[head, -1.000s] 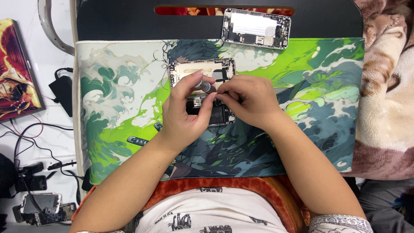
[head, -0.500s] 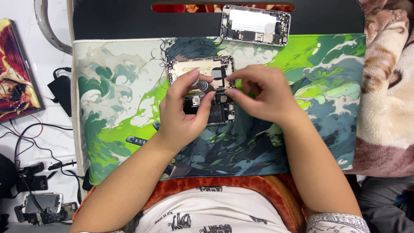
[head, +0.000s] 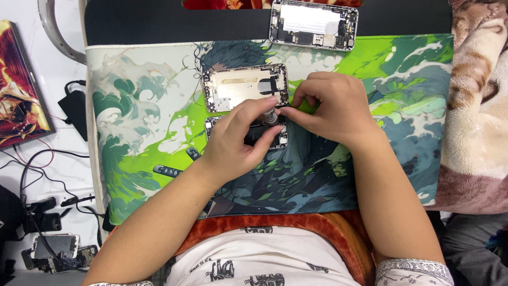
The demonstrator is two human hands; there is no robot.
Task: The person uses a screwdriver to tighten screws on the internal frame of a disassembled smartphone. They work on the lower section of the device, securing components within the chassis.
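Nearest the camera, a white patterned shirt and an orange-red cloth edge the bottom of the view, with both bare forearms rising from about 6 o'clock toward the centre. They cross a smooth printed mat (head: pixel 132 132) of green, white and grey-blue wave shapes that covers the table. The left hand (head: pixel 238 140) lies palm down over a small dark phone part (head: pixel 264 136), its fingers curled narrowly, thumb and forefinger pinched on a short grey tool tip (head: pixel 271 116). The right hand (head: pixel 330 108), coming in from 4 o'clock, is bent at the wrist with fingers tightly curled, their tips meeting that same tool tip from 3 o'clock; what else it grips is hidden. Just beyond, touching the fingertips at 12 o'clock, lies an opened phone shell (head: pixel 241 87), rectangular, pale metal inside with a dark rim. Farther, at 12 o'clock, a second opened phone (head: pixel 313 24) shows a silvery plate and small boards on a black strip. At 9 o'clock lie black cables (head: pixel 37 175); at 3 o'clock, a soft fleecy blanket (head: pixel 476 106)
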